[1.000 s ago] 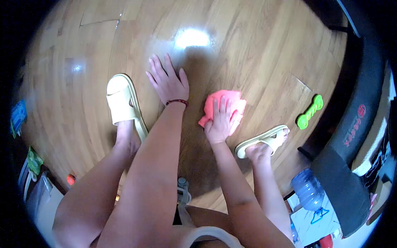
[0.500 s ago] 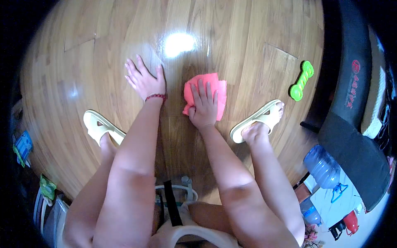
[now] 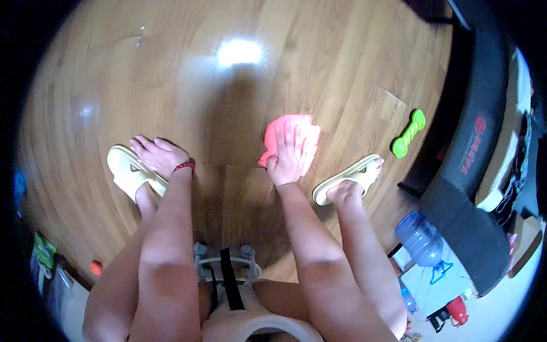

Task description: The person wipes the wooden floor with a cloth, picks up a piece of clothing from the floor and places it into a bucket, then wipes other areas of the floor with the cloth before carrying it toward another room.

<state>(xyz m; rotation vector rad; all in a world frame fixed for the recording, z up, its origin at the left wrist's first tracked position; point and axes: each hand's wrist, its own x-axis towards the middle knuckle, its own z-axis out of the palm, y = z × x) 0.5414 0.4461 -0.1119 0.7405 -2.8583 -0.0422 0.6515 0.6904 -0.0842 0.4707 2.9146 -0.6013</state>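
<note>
My right hand [image 3: 289, 159] lies flat with spread fingers on a folded pink cloth [image 3: 310, 139], pressing it against the wooden floor [image 3: 239, 211]. The cloth's edges show around the fingers. To the left, my left hand [image 3: 159, 155] is stretched out, palm down, with nothing in it. It is close beside the pale yellow slipper [image 3: 128, 176] on my left foot, and its fingers overlap the slipper in view; whether they touch, I cannot tell. A red beaded bracelet circles that wrist. The other pale yellow slipper [image 3: 327, 191] is right of the cloth.
A green dumbbell-shaped toy [image 3: 409, 134] lies on the floor at the right. Beyond it runs a dark padded piece [image 3: 476, 137] with red lettering. A large blue water bottle [image 3: 420, 236] stands at the lower right. A small orange object [image 3: 96, 267] is at the lower left.
My left hand has moved left and back toward my left slipper. The right hand and the pink cloth have shifted slightly right. The view has tilted a little, and the orange object now shows.
</note>
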